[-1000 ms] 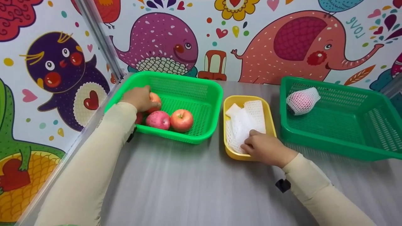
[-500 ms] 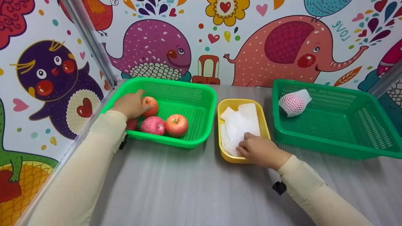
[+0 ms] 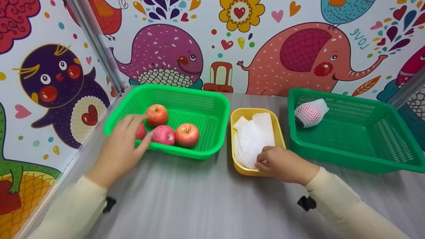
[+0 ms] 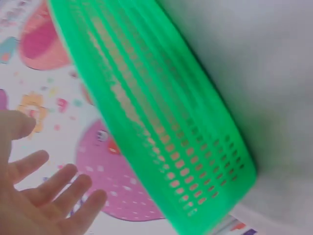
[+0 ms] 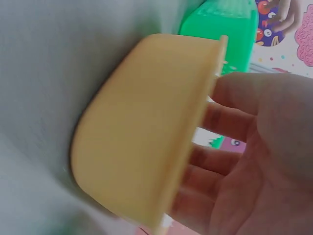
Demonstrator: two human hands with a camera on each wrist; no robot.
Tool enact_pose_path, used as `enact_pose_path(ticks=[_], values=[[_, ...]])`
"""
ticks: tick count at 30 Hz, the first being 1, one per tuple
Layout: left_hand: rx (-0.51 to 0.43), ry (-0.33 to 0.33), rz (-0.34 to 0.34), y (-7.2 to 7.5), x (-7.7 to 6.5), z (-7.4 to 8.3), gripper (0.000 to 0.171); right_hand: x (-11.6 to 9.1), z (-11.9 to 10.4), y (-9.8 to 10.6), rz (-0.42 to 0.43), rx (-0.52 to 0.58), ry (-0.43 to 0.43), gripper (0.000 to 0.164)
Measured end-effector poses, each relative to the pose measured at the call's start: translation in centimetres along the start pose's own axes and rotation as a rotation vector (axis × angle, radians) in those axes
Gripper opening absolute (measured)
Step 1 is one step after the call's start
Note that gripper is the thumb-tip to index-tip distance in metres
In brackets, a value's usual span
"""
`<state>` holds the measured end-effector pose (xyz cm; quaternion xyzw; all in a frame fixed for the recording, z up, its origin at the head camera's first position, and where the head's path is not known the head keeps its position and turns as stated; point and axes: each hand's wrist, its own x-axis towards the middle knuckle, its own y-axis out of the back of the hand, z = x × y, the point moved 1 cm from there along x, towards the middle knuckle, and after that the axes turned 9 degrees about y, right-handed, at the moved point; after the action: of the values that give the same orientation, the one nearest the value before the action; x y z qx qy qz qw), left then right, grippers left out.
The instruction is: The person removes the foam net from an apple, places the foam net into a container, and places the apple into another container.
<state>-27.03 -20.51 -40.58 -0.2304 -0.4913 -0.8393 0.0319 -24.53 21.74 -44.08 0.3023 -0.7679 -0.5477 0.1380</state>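
My left hand (image 3: 121,147) hovers over the near left edge of the bright green basket (image 3: 186,153), fingers spread and holding nothing. Inside sit red apples: one at the back (image 3: 157,115), a pinkish one (image 3: 164,135) and one at the right (image 3: 187,135); another (image 3: 140,131) is partly hidden by the hand. My right hand (image 3: 282,164) reaches over the near right rim of a yellow tub (image 3: 281,132), bent fingers at the white foam nets (image 3: 250,136). The rim hides its fingertips in the right wrist view, so any pinch on a net is unclear.
A dark green basket (image 3: 348,152) stands at the right, holding one fruit in a white foam net (image 3: 311,113) at its back left. Behind the baskets rises a wall (image 3: 232,39) with cartoon animals. The grey table (image 3: 199,199) stretches in front.
My left hand has let go of the back apple and drawn back towards me, its fingers spreading. The right hand stays at the foam nets with little movement.
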Motion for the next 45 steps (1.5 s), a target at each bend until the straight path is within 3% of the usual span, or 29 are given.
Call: enact_pose_path(ticks=[4,8,14,17,21,24,33,39,45], values=[[-0.027,-0.047,0.076,1.1,-4.7,1.3,0.042,-1.5,-0.6,2.3,0.038,-0.033,0.019,0.021],[0.019,-0.025,0.054,1.5,-8.3,2.1,0.045,-3.3,-0.6,6.6,0.173,-0.080,-0.010,0.026],[0.057,0.061,0.007,1.5,-11.9,3.5,0.046,-5.3,1.3,13.2,0.470,-0.199,-0.068,0.029],[0.020,0.042,0.023,1.1,-13.2,4.1,0.046,-5.3,3.4,15.1,0.522,-0.241,-0.148,0.030],[-0.049,-0.036,0.073,0.4,-14.6,4.4,0.046,-4.5,7.3,16.3,0.452,-0.247,-0.245,0.037],[-0.081,-0.021,0.104,0.3,-15.8,4.4,0.047,-3.7,10.3,16.3,0.377,-0.257,-0.246,0.038],[-0.204,0.177,0.233,-0.7,-19.9,3.9,0.054,-2.9,17.6,14.0,0.088,-0.347,-0.220,0.068],[-0.240,0.193,0.263,-1.1,-20.6,3.5,0.056,-2.3,19.6,12.0,-0.018,-0.303,-0.225,0.089],[-0.254,0.206,0.281,-1.2,-20.6,3.4,0.058,-0.8,19.5,12.0,-0.058,-0.299,-0.211,0.098]])
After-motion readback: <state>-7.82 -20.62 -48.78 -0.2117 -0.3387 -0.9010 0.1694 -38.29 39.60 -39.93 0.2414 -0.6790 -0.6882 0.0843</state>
